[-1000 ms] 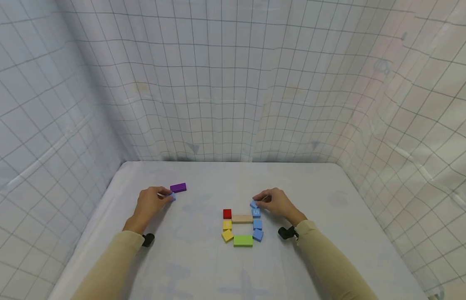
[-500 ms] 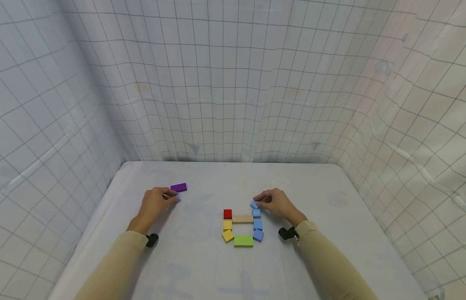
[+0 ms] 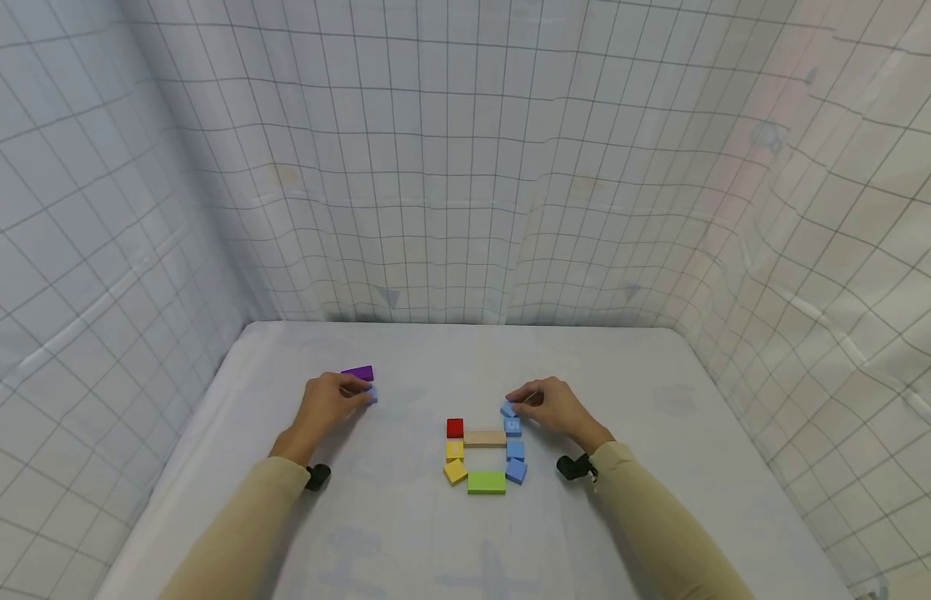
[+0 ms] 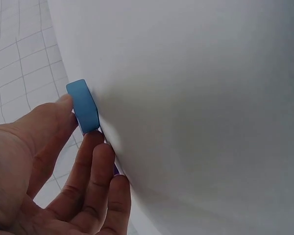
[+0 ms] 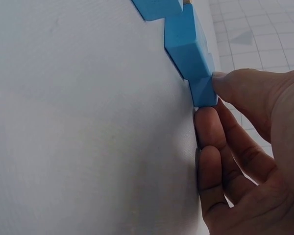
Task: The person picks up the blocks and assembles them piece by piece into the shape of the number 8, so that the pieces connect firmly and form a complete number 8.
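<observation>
My left hand [image 3: 328,408] pinches a blue block [image 4: 83,105] between thumb and fingertips, close over the table just in front of a purple block [image 3: 358,372]. At the far end of a column of blue blocks, my right hand [image 3: 551,406] pinches another blue block [image 5: 204,92], which sits turned at an angle. Right below it in the head view is a blue block marked with a 5 [image 3: 513,426], followed by a blue block [image 3: 515,450] and a tilted blue block [image 3: 516,471].
Left of that column stand a red block [image 3: 454,427], a yellow block [image 3: 454,450] and a tilted yellow block [image 3: 455,472]. A plain wooden block [image 3: 484,439] bridges the two columns, with a green block [image 3: 486,482] at the near end. Gridded curtains [image 3: 465,208] surround the white table [image 3: 405,533].
My left hand has moved to the right with its blue block, passing in front of the purple block. My right hand has stayed in place on its blue block.
</observation>
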`<control>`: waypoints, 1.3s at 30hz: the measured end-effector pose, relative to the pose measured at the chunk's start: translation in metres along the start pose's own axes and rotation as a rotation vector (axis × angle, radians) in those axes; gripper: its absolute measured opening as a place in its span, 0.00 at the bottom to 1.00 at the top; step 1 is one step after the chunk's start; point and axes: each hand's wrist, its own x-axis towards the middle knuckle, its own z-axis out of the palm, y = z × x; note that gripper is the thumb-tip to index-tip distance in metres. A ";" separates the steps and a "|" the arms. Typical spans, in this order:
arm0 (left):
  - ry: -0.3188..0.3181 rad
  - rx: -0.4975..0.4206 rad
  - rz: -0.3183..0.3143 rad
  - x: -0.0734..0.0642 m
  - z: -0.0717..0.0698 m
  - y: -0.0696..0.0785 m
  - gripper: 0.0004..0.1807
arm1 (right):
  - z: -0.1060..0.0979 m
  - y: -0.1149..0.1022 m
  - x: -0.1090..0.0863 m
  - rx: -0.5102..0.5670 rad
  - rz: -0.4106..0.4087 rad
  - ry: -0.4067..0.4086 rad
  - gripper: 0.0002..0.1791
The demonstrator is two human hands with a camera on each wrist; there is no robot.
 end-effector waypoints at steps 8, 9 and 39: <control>0.000 -0.070 0.085 0.015 0.014 -0.013 0.15 | 0.001 0.002 0.001 -0.009 0.002 -0.001 0.11; -0.003 -0.075 0.099 0.018 0.017 -0.016 0.15 | 0.001 0.002 0.001 -0.010 0.001 -0.001 0.11; -0.125 -0.078 0.013 0.016 0.054 0.054 0.11 | 0.000 -0.001 0.001 -0.014 0.003 0.002 0.10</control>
